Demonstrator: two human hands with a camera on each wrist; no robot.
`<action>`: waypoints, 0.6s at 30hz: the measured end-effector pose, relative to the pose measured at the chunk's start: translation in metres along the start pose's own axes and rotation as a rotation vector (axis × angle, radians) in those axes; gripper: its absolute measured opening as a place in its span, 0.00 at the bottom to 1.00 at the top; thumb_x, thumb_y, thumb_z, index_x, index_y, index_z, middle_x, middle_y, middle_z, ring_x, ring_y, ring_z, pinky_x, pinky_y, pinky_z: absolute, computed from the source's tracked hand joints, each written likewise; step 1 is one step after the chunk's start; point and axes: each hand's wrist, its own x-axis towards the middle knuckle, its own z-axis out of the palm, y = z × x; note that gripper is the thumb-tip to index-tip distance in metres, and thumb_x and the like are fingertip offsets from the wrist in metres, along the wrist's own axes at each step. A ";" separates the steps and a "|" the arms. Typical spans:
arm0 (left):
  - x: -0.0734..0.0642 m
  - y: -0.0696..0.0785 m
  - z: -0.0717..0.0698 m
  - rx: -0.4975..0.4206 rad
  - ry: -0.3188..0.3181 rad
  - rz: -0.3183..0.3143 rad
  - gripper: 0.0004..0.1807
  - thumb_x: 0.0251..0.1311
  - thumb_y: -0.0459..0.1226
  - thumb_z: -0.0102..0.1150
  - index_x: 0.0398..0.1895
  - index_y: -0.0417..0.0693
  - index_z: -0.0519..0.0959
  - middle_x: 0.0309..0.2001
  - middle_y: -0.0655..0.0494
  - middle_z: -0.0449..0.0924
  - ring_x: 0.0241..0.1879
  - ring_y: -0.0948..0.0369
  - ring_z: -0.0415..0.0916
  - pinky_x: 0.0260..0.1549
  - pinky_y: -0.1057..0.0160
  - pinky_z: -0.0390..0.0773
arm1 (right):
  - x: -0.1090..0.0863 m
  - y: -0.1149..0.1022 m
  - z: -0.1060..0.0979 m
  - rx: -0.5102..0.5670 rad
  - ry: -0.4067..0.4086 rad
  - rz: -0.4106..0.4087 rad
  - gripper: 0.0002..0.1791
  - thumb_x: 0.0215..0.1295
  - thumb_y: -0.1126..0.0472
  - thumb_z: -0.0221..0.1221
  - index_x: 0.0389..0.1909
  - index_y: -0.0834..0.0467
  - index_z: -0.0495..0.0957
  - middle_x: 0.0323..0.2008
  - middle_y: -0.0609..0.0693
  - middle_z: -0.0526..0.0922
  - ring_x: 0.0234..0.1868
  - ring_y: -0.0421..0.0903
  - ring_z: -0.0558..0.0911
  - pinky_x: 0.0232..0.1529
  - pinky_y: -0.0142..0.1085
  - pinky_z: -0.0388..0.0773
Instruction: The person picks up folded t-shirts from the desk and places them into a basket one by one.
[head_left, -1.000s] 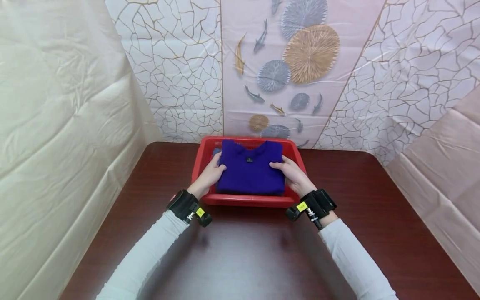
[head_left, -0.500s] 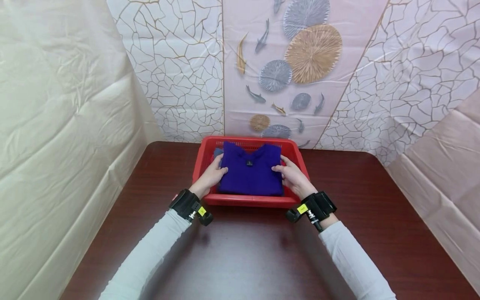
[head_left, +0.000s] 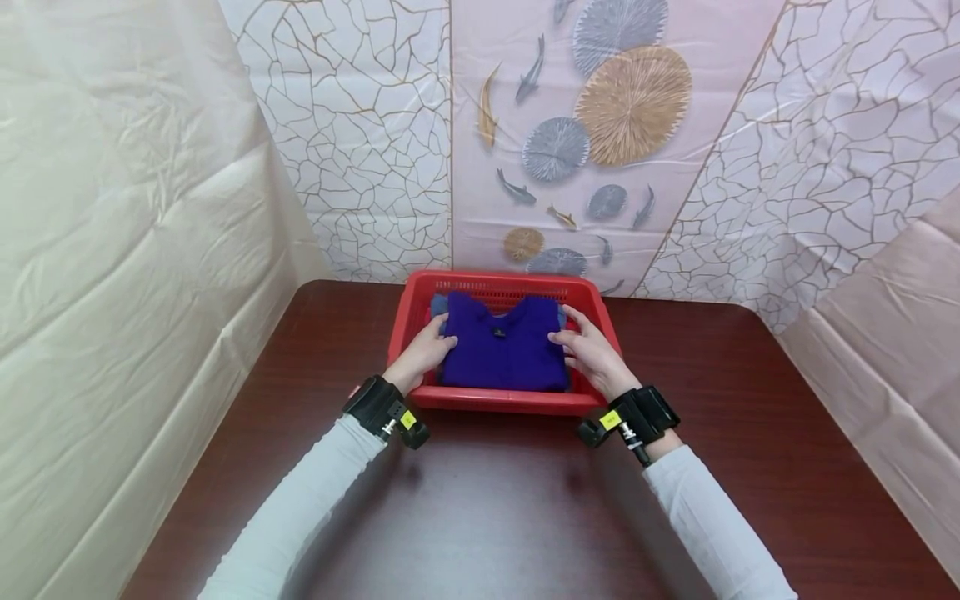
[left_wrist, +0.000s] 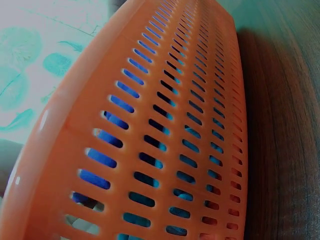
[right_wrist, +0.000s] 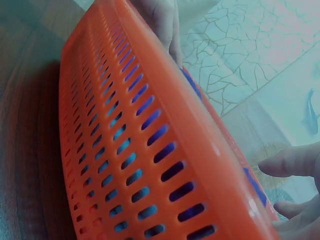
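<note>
A folded purple-blue shirt (head_left: 504, 358) with a small dark neck label lies in a red plastic basket (head_left: 510, 402), neckline toward the back. At its left edge is my left hand (head_left: 426, 348), thumb over the cloth and fingers down along its side, partly hidden. My right hand (head_left: 596, 354) is at the right edge with fingers spread apart, the thumb tip just at the cloth. In the right wrist view the right-hand fingers (right_wrist: 290, 162) stand apart above the rim. Purple cloth shows through the basket's slots in both wrist views.
Grey-blue cloth (head_left: 438, 305) shows under the shirt at the basket's left. The basket stands at the back of a dark brown wooden table (head_left: 480, 508), close to a patterned backdrop (head_left: 375, 167). Pale sheets (head_left: 150, 250) hang on both sides.
The shirt has settled lower into the basket, so more of the back wall shows. My right-hand fingers have spread and come away from its edge; the left hand has shifted little.
</note>
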 end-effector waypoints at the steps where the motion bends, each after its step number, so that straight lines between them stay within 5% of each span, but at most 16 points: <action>1: 0.000 0.000 -0.001 0.005 0.000 0.003 0.31 0.67 0.35 0.42 0.72 0.47 0.49 0.66 0.38 0.60 0.60 0.50 0.63 0.56 0.46 0.70 | -0.001 0.000 0.000 -0.021 0.004 -0.005 0.41 0.66 0.64 0.51 0.73 0.48 0.40 0.69 0.63 0.53 0.67 0.58 0.55 0.68 0.56 0.51; 8: -0.009 0.008 -0.008 0.126 0.045 0.054 0.31 0.66 0.37 0.45 0.71 0.44 0.51 0.65 0.38 0.63 0.59 0.50 0.66 0.54 0.46 0.72 | -0.010 -0.001 -0.005 -0.365 0.040 -0.147 0.28 0.67 0.62 0.51 0.68 0.55 0.59 0.65 0.62 0.63 0.59 0.54 0.68 0.60 0.54 0.67; 12: -0.014 0.022 -0.011 0.286 0.154 0.199 0.30 0.64 0.39 0.48 0.69 0.47 0.56 0.61 0.42 0.69 0.56 0.53 0.69 0.52 0.49 0.74 | -0.017 -0.005 -0.004 -0.645 0.049 -0.304 0.23 0.64 0.59 0.55 0.61 0.51 0.70 0.59 0.59 0.72 0.42 0.54 0.75 0.45 0.51 0.75; 14: -0.013 0.027 -0.013 0.374 0.168 0.288 0.28 0.63 0.39 0.49 0.67 0.47 0.61 0.59 0.45 0.72 0.55 0.54 0.70 0.52 0.49 0.74 | -0.018 -0.006 -0.002 -0.786 0.028 -0.402 0.23 0.62 0.57 0.58 0.59 0.50 0.72 0.57 0.56 0.74 0.44 0.53 0.75 0.45 0.51 0.74; 16: -0.012 0.031 -0.014 0.497 0.119 0.371 0.25 0.62 0.39 0.50 0.64 0.48 0.66 0.58 0.47 0.74 0.55 0.54 0.70 0.53 0.49 0.73 | -0.018 -0.005 0.001 -0.902 -0.023 -0.490 0.24 0.60 0.56 0.59 0.59 0.50 0.72 0.59 0.56 0.72 0.49 0.53 0.74 0.51 0.53 0.72; 18: -0.009 0.032 -0.015 0.657 0.002 0.446 0.24 0.62 0.40 0.52 0.62 0.47 0.69 0.58 0.47 0.74 0.57 0.53 0.68 0.56 0.48 0.70 | -0.017 -0.002 0.003 -0.998 -0.089 -0.542 0.26 0.60 0.54 0.59 0.60 0.51 0.71 0.62 0.57 0.70 0.61 0.53 0.66 0.60 0.56 0.65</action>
